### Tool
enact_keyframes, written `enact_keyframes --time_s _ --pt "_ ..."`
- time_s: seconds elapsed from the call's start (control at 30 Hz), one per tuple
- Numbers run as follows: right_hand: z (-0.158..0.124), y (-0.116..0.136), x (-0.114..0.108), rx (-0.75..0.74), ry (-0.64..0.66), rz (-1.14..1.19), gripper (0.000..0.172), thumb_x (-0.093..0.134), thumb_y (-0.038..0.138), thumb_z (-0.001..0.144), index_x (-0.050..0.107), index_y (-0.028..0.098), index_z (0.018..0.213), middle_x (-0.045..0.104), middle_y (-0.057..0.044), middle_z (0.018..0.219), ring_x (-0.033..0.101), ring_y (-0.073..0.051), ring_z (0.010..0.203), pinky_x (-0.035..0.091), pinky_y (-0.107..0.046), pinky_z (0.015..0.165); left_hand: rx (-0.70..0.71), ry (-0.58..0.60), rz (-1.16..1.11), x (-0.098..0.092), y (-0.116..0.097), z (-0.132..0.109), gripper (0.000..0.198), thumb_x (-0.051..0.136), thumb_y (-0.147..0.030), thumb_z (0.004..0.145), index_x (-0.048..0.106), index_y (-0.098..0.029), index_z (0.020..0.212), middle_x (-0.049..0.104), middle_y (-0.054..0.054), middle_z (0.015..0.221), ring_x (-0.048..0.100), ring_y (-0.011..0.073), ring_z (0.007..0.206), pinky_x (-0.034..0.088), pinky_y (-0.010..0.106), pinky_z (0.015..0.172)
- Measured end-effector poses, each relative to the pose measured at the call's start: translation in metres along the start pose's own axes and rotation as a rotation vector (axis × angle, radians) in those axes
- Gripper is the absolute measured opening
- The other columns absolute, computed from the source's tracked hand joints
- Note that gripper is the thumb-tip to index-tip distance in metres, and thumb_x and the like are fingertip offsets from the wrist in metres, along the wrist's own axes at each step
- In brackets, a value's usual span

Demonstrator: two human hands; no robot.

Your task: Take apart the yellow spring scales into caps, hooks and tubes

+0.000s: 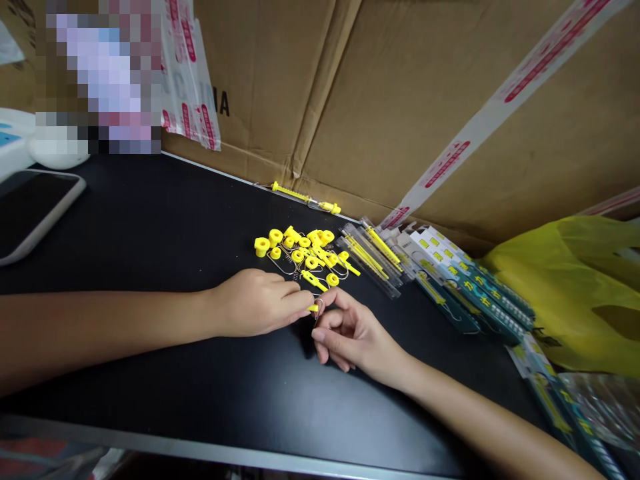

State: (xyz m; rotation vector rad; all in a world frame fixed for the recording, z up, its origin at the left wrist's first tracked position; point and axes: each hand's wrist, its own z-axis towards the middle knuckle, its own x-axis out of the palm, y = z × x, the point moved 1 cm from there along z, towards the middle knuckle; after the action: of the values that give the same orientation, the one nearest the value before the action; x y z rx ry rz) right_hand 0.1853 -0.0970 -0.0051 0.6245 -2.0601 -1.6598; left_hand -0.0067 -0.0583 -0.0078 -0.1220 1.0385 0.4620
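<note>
My left hand [263, 303] is closed, pinching a small yellow plastic piece [313, 308] whose tip shows past the fingertips. Right beside it, my right hand [347, 333] curls its fingers round a thin metal wire hook [319, 304], held near the index finger and thumb; the exact grip is partly hidden. Just beyond both hands lies a loose pile of yellow caps [261, 247], yellow slotted pieces [314, 280], metal wire hooks [283, 268] and small springs. Clear tubes with yellow scale strips [367, 257] lie to the right of the pile.
An assembled yellow spring scale [295, 193] lies along the cardboard wall [400, 100]. Several boxed spring scales [460, 287] and a yellow plastic bag [575, 287] occupy the right side. A phone [37, 210] rests at the left of the black table [150, 233].
</note>
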Motion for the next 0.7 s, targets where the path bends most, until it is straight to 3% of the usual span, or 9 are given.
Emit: enact_keyframes --time_s 0.13,0.3,0.5,0.7 --pt "0.001 -0.002 0.000 -0.011 0.002 0.001 0.024 0.058 0.034 0.085 0.038 0.021 0.090 0.061 0.007 0.057 0.035 -0.001 0.031 0.027 -0.011 0.033 0.054 0.019 0.041 -0.001 -0.002 0.001 0.023 0.040 -0.033 0.093 0.053 -0.018 0.083 0.058 -0.002 0.064 0.055 0.0127 0.053 0.031 0.026 0.047" --pt "0.002 -0.004 0.000 -0.012 -0.013 -0.001 0.024 0.054 0.038 0.087 0.038 0.021 0.088 0.061 0.007 0.054 0.035 -0.002 0.030 0.026 -0.011 0.032 0.060 0.047 0.050 -0.001 -0.006 0.001 0.048 0.041 -0.062 0.085 0.052 -0.015 0.088 0.059 0.000 0.064 0.055 0.0143 0.049 0.028 0.026 0.042" --pt "0.003 -0.005 0.003 -0.017 -0.043 -0.010 0.023 0.051 0.040 0.089 0.039 0.021 0.084 0.059 0.007 0.050 0.032 -0.002 0.028 0.024 -0.011 0.030 -0.018 0.019 0.114 0.003 -0.012 0.003 0.054 0.041 -0.069 0.081 0.051 -0.015 0.080 0.057 0.000 0.057 0.055 0.0156 0.043 0.025 0.025 0.040" --pt "0.002 -0.004 0.002 -0.016 -0.040 -0.030 0.024 0.050 0.042 0.089 0.042 0.020 0.082 0.057 0.007 0.050 0.033 -0.002 0.030 0.025 -0.011 0.032 -0.001 0.011 0.047 0.003 -0.011 0.003 0.047 0.044 -0.062 0.084 0.051 -0.016 0.078 0.059 0.000 0.057 0.056 0.0143 0.046 0.028 0.024 0.042"
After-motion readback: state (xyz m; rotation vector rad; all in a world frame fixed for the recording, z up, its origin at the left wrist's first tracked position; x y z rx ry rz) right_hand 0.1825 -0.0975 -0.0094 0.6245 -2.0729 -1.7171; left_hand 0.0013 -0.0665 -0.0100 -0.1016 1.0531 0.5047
